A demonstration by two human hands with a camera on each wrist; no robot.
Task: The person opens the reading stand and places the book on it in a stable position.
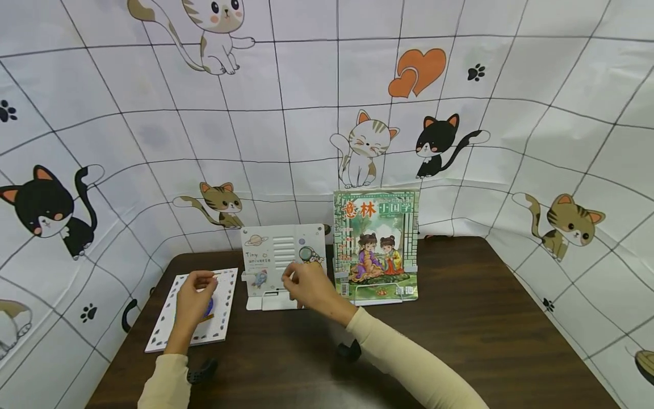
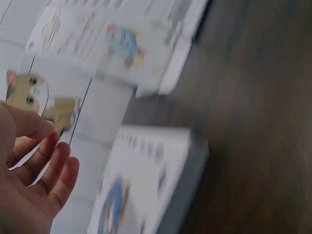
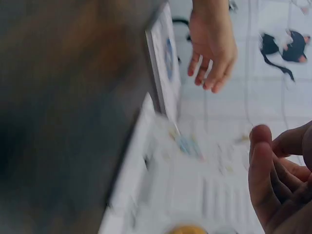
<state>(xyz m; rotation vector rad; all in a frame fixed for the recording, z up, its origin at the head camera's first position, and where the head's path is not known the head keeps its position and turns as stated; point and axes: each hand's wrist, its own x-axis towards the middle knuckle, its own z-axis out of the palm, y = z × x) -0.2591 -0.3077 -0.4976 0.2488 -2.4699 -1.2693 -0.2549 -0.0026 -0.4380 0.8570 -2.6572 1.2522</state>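
Observation:
My left hand (image 1: 193, 301) hovers above a white box or thick book (image 1: 168, 326) with a dotted border and a blue picture. Its fingers bend loosely, and nothing shows between them in the left wrist view, where the hand (image 2: 36, 175) is at the left edge. In front of a white "Tiny universe" reading stand (image 1: 258, 261), my right hand (image 1: 314, 287) hangs with loosely bent fingers. The right wrist view shows this hand (image 3: 280, 183) with no object in it; whether it touches the stand, I cannot tell.
Right of the stand, a green illustrated magazine (image 1: 357, 227) leans upright on a wire-fronted holder (image 1: 380, 301). All stand on a dark wooden table (image 1: 460, 318). A white grid-lined sheet with cartoon cats (image 1: 306, 136) hangs behind and around the table.

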